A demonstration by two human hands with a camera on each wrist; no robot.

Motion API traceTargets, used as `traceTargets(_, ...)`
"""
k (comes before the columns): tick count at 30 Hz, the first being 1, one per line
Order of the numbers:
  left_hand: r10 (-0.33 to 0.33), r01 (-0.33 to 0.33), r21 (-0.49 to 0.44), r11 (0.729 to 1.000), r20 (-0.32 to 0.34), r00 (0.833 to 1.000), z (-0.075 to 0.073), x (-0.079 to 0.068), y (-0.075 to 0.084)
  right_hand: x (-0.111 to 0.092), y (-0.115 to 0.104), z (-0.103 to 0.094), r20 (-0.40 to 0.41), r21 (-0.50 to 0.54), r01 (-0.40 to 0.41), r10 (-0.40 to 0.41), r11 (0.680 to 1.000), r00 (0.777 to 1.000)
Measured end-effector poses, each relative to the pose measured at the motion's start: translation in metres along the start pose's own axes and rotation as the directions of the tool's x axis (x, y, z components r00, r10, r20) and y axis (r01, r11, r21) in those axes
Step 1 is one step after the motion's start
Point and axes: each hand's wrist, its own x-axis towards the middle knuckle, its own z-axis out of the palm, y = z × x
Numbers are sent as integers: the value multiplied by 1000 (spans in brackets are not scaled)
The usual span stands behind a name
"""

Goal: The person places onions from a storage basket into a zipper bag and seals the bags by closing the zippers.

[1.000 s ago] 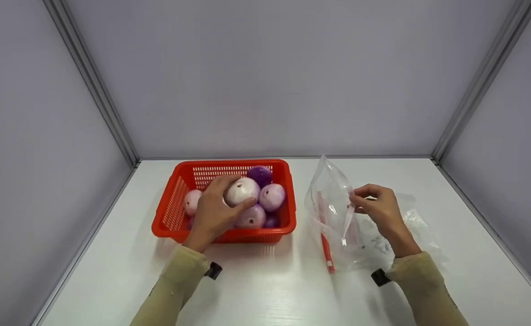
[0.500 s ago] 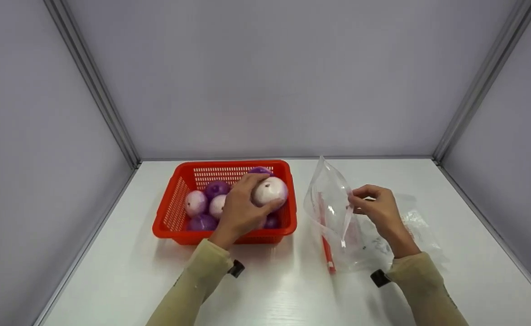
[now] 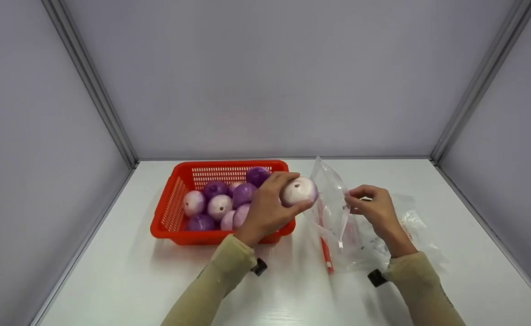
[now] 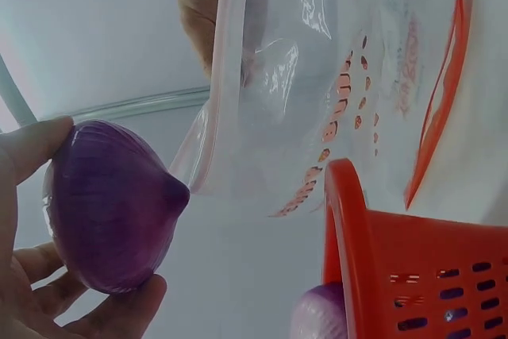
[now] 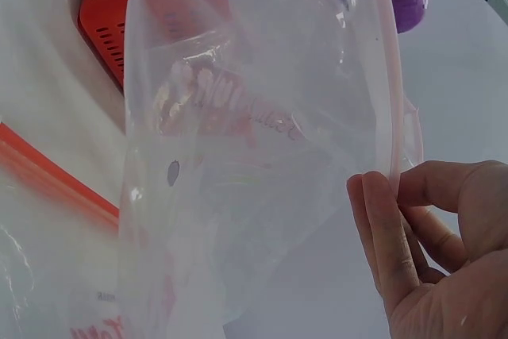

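Observation:
My left hand (image 3: 270,206) grips a purple and white onion (image 3: 299,192), its pale root end facing up in the head view. In the left wrist view the onion (image 4: 119,204) shows its dark purple side and pointed tip, with fingers around it. It hangs over the right rim of the red basket (image 3: 165,233), beside the mouth of a clear zip bag (image 3: 333,217). The right hand (image 3: 376,210) pinches the bag's edge, and the bag stands upright and gapes. From the right wrist, the thumb and fingers show at the pink zip strip (image 5: 389,77).
Several onions (image 3: 220,207) lie in the basket. A red strip (image 3: 326,256) lies on the white table at the bag's left side. More clear plastic (image 3: 421,231) lies flat behind the right wrist. Grey panels (image 3: 283,90) wall in the table.
My left hand has carried the onion rightward, from above the basket's middle to beside the bag, uncovering other onions. The right hand keeps its pinch on the bag with barely any movement.

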Motion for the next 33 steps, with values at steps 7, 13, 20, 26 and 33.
traceTargets(7,61,-61,10,998,0,998,17,4,3,0,-1,2,1,2,15,-15,1000,1000)
traceTargets(13,66,-66,-8,998,18,998,25,4,5,1,-4,4,5,3,17,-17,1000,1000)
traceTargets(20,88,-89,28,996,37,995,32,6,3,2,-8,3,3,21,20,-21,1000,1000)
traceTargets(26,105,-109,64,992,68,992,37,6,0,4,-11,2,-2,18,35,-34,999,999)
traceTargets(33,110,-116,83,990,78,991,40,4,-4,7,-14,3,-13,45,41,-41,998,999)
